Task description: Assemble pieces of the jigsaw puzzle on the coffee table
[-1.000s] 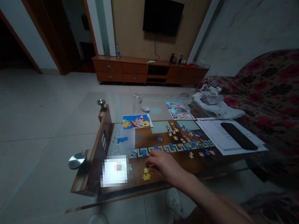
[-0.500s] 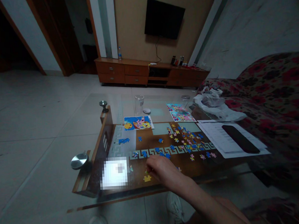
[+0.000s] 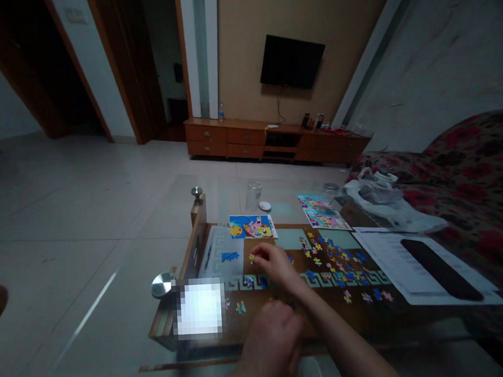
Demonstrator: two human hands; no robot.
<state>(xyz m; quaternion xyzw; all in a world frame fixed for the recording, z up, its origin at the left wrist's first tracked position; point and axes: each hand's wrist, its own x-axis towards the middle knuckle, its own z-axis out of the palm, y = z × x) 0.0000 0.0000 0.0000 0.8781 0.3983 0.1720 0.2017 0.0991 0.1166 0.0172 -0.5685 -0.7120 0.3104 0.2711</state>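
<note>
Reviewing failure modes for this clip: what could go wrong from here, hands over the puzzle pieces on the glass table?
1. The right hand holds a small yellow piece at its fingers only; it could slip onto the table.
2. The right forearm crosses above the loose pieces; lowering it could sweep some out of place.
3. The left hand is near pieces close to the front edge and might knock them off.
</note>
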